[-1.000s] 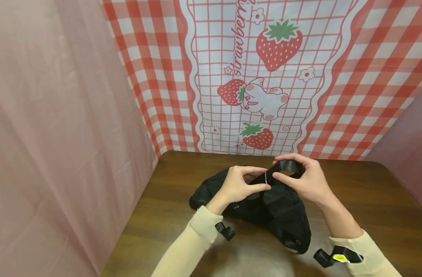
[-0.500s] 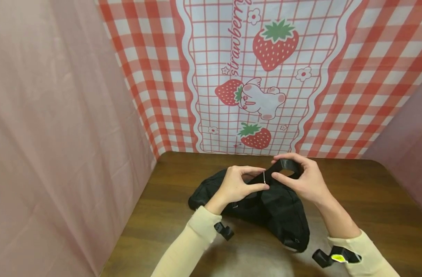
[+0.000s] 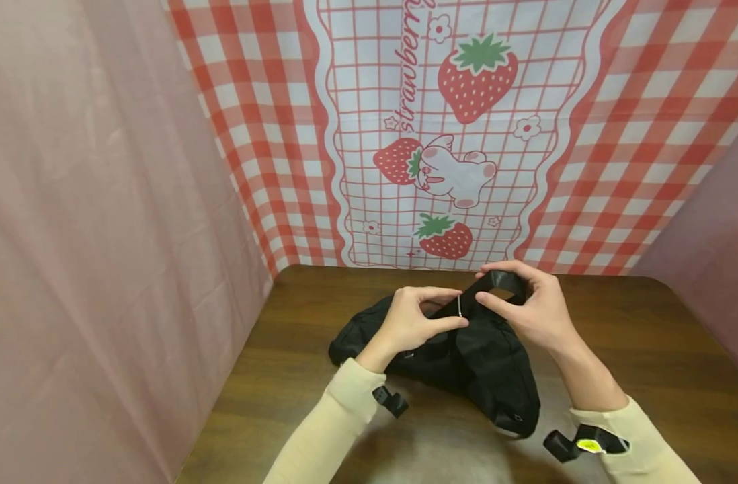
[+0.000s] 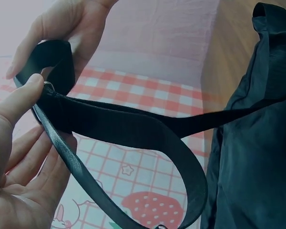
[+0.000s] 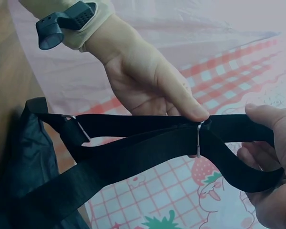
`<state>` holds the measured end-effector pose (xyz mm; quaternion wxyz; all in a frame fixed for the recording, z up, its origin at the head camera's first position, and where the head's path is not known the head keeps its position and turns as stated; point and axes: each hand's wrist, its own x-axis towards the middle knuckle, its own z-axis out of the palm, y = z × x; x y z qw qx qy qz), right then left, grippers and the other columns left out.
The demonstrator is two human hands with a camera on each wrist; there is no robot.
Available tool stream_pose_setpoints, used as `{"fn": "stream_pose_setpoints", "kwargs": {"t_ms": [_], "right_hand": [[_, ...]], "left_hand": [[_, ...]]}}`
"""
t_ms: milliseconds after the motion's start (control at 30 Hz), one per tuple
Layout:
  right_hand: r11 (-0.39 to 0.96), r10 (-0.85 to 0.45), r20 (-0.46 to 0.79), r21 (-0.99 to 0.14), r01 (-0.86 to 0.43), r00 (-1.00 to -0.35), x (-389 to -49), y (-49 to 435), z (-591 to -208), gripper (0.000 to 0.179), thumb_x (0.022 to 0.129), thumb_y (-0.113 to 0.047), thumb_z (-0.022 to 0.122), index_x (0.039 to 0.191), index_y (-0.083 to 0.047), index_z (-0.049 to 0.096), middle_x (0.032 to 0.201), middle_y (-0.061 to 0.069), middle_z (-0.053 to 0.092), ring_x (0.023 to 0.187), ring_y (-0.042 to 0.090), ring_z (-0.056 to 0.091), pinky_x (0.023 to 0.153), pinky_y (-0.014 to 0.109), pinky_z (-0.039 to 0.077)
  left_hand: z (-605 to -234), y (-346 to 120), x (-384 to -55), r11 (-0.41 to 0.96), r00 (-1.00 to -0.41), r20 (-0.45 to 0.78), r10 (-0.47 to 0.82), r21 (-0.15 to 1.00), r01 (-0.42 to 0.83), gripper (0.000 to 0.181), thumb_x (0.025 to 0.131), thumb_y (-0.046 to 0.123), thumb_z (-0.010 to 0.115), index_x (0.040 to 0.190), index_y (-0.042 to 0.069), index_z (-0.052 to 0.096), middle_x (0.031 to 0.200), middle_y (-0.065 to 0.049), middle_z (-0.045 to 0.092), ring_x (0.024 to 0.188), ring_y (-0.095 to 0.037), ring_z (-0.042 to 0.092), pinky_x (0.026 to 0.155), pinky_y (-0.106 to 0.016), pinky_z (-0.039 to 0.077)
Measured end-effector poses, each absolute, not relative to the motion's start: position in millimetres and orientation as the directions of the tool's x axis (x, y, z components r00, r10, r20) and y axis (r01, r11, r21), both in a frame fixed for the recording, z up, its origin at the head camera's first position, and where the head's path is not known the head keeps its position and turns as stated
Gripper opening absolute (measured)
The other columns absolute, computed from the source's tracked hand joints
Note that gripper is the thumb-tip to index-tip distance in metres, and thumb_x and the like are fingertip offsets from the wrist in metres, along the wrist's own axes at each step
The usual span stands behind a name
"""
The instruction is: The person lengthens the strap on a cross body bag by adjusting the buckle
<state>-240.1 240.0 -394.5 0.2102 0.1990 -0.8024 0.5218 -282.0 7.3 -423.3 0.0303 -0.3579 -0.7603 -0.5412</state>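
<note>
A black fabric bag (image 3: 496, 376) lies on the table, its strap lifted above it. My left hand (image 3: 405, 321) pinches the metal strap slider (image 3: 460, 306) between thumb and fingers. Just to its right, my right hand (image 3: 543, 312) holds a loop of the strap (image 3: 507, 279), thumb on the near side and fingers curled behind. In the right wrist view the webbing (image 5: 148, 152) runs through the slider, and the loop bulges toward my right palm. A second metal ring (image 5: 81, 129) sits on the strap nearer the bag. The left wrist view shows a slack strap length (image 4: 190, 171) hanging in a curve.
The brown wooden table (image 3: 284, 403) reaches back to a red-and-white checked cloth (image 3: 454, 134) printed with strawberries. Pink curtains (image 3: 103, 235) stand along the left and right sides. A small black camera is strapped to each sleeve.
My right hand has risen slightly with the strap loop. My left hand keeps its pinch on the slider, and the whole head view has shifted a little.
</note>
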Motion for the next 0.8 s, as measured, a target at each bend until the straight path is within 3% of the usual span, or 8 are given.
{"fn": "stream_pose_setpoints", "kwargs": {"t_ms": [200,400,567,667,700,800], "right_hand": [[0.394,-0.187,0.485,-0.759,-0.518,-0.854,-240,249,-401,0.072,0.091,0.001,0.082,0.155,-0.012,0.052,0.132,-0.009,0.067,0.112,-0.004,0.067,0.095,0.01,0.053],[0.371,-0.228,0.346,-0.834,-0.409,-0.91,-239,241,-430,0.084,0.092,-0.007,0.084,0.163,-0.015,0.04,0.136,0.008,0.065,0.117,-0.005,0.063,0.097,0.014,0.054],[0.103,-0.235,0.376,-0.907,-0.408,-0.896,-242,234,-450,0.088,0.094,0.005,0.076,0.166,-0.01,0.028,0.134,-0.003,0.067,0.118,0.002,0.068,0.099,0.018,0.059],[-0.027,-0.268,0.41,-0.908,-0.419,-0.872,-243,234,-463,0.092,0.096,0.013,0.069,0.169,-0.013,0.019,0.133,-0.012,0.069,0.12,0.006,0.071,0.101,0.021,0.059],[-0.039,-0.274,0.412,-0.908,-0.418,-0.869,-243,233,-466,0.093,0.096,0.013,0.068,0.169,-0.015,0.019,0.133,-0.013,0.07,0.12,0.006,0.071,0.102,0.022,0.059],[0.053,-0.27,0.397,-0.903,-0.426,-0.877,-243,228,-471,0.077,0.096,0.007,0.072,0.162,-0.012,0.038,0.129,-0.012,0.072,0.117,0.003,0.072,0.101,0.02,0.059]], "left_hand": [[-422,8,-283,0.147,-0.747,0.445,0.493,0.804,0.576,0.044,0.088,0.02,0.09,0.129,0.007,0.078,0.126,-0.009,0.079,0.114,-0.018,0.077,0.096,-0.023,0.062],[-418,6,-282,0.126,-0.768,0.447,0.459,0.823,0.554,0.043,0.089,0.016,0.089,0.129,0.006,0.077,0.127,-0.01,0.079,0.114,-0.021,0.077,0.095,-0.02,0.062],[-414,5,-283,0.093,-0.783,0.452,0.427,0.84,0.535,0.042,0.09,0.015,0.087,0.13,0.006,0.077,0.128,-0.012,0.078,0.113,-0.024,0.077,0.095,-0.023,0.062],[-412,3,-282,0.074,-0.798,0.448,0.403,0.853,0.517,0.041,0.091,0.014,0.086,0.131,0.006,0.076,0.129,-0.014,0.077,0.115,-0.026,0.077,0.098,-0.024,0.062],[-412,3,-282,0.073,-0.803,0.447,0.395,0.856,0.513,0.041,0.091,0.014,0.086,0.13,0.006,0.077,0.129,-0.014,0.077,0.117,-0.026,0.076,0.098,-0.024,0.062],[-411,3,-282,0.054,-0.811,0.444,0.382,0.865,0.499,0.04,0.091,0.013,0.086,0.13,0.006,0.077,0.129,-0.014,0.077,0.117,-0.026,0.076,0.099,-0.025,0.062]]}}
